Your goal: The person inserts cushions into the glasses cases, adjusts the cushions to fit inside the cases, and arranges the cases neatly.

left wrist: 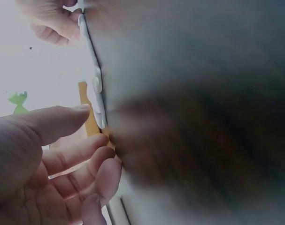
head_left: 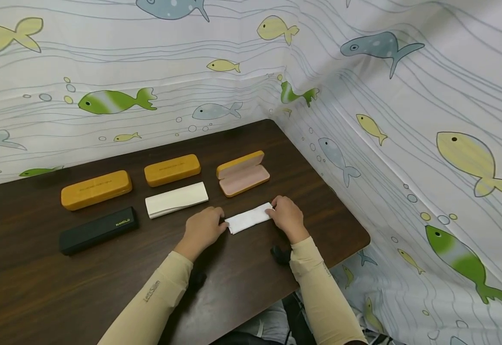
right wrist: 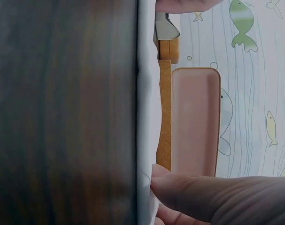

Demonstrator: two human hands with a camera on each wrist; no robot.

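A folded white cloth (head_left: 249, 218) lies flat on the dark table before me. My right hand (head_left: 287, 216) pinches its right end; in the right wrist view the thumb (right wrist: 180, 190) presses on the cloth (right wrist: 149, 103) and other fingers are partly hidden behind it. At the left end is my left hand (head_left: 204, 229), fingertips right at the cloth's edge. The left wrist view shows its thumb (left wrist: 62, 121) apart from loosely bent fingers. Just beyond the cloth stands an open yellow glasses case (head_left: 244, 179) with pink lining, lid raised at the back.
Two closed yellow glasses cases (head_left: 96, 189) stand along the back left. A flat cream case (head_left: 176, 200) lies left of the cloth, and a long black case (head_left: 98, 230) farther left. Fish-patterned curtains (head_left: 216, 86) border the wooden table (head_left: 27, 282) behind and right.
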